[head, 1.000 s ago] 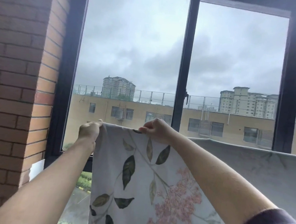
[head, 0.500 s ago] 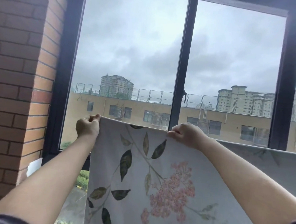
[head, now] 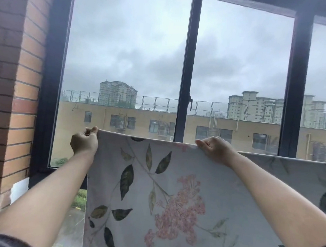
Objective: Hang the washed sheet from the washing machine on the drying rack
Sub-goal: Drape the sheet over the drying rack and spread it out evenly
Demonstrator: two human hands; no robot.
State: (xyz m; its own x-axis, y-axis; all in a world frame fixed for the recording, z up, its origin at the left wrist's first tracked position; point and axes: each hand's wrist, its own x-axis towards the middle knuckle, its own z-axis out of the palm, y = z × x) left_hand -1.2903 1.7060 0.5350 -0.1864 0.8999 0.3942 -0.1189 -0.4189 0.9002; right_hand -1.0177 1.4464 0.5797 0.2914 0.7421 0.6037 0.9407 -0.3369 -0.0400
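Here, beyond both our hands, stands the big window (head: 187, 67). Its dark metal frame cuts smooth glass into tall panes, with grey cloud and pale, blocky buildings behind. To the left of our left hand rises a brick wall (head: 12, 76), rough and red-orange, lined with grey mortar.

Below and between our hands hangs the sheet (head: 174, 181): thin, pale, matte cloth printed with dark pointed leaves, fine stems and a pink cluster of blossom. Its top edge runs taut and straight from one hand to the other. It goes on past our right hand, where the cloth looks greyer. What bears that edge is hidden by the cloth itself.

Our left hand (head: 83, 142) is curled into a fist at the sheet's upper left corner, thumb and fingers pinching the hem. Our right hand (head: 214, 148) grips the top edge well apart from the left, fingers folded over it, thumb lying along the hem. Above it, a little to its left, a small dark latch (head: 189, 103) sits on the frame's middle post.
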